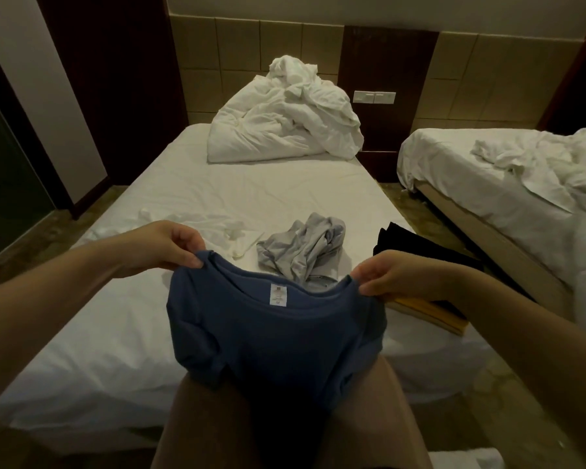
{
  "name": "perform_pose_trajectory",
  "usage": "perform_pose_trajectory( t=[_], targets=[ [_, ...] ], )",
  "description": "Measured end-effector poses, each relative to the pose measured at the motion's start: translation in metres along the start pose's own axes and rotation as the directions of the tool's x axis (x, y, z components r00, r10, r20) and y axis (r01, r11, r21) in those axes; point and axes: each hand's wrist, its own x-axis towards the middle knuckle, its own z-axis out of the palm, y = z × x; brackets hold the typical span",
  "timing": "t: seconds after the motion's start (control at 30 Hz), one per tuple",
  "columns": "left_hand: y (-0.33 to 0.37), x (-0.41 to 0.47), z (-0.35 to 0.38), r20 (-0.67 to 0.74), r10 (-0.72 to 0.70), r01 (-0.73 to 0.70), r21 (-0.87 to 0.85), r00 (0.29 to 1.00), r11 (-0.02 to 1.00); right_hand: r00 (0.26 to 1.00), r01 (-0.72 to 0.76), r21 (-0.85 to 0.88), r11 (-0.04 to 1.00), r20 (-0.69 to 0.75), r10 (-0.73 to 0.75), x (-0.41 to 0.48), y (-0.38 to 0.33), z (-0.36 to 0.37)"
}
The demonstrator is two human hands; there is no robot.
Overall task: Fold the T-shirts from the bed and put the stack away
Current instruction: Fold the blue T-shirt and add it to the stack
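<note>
**Step in hand:** opening out one garment before folding. The person stands at the foot of the bed (pixel 251 184) and holds the blue T-shirt (pixel 271 333) in the air by its shoulders. The neck label faces them and the body hangs against their legs.

**Grip:** on the left hand (pixel 170 245), the grip pinches one shoulder between thumb and curled fingers. On the right hand (pixel 386 275), the grip pinches the opposite shoulder the same way.

**Outstanding:**
- A grey T-shirt (pixel 305 252) lies crumpled mid-bed, just beyond the blue one.
- A white T-shirt (pixel 217 225) lies rumpled to its left.
- A black garment (pixel 406 245) sits at the bed's right edge.
- A yellow folded item (pixel 433 313) lies under the right forearm. I cannot tell whether it begins the stack.

**Next move, in my judgement:** lay the blue shirt flat on the sheet nearest the person, smooth it, then turn the sleeves inward.

**Edges and room:** the near-left part of the mattress offers the most open sheet. The grey shirt crowds the centre and the right edge is occupied, so the shirt could overhang there. The duvet (pixel 285 123) is heaped at the head, well apart. A second bed (pixel 487 170) stands across the aisle to the right.
</note>
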Motion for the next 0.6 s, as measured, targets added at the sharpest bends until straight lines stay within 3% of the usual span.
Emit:
perform_pose_trajectory(
  t=[0.17, 0.3, 0.43, 0.6],
  targets=[
    [0.005, 0.006, 0.003, -0.119, -0.004, 0.007, 0.02, 0.993, 1.0, 0.988, -0.106, -0.322, 0.941, 0.072, 0.136, 0.001, -0.007, 0.005],
    [0.012, 0.009, 0.005, -0.167, -0.013, 0.033, 0.115, 0.986, 0.993, 0.995, -0.09, -0.432, 0.897, -0.007, 0.097, 0.005, -0.015, 0.003],
    [0.025, 0.006, 0.005, -0.287, -0.021, 0.058, 0.12, 0.958, 0.991, 0.975, -0.09, -0.429, 0.899, -0.221, -0.009, 0.006, -0.023, -0.012],
    [0.045, -0.005, -0.005, -0.43, 0.161, -0.129, 0.103, 0.888, 0.986, 0.794, -0.129, -0.36, 0.924, -0.596, -0.121, 0.004, -0.038, -0.039]
  ],
)
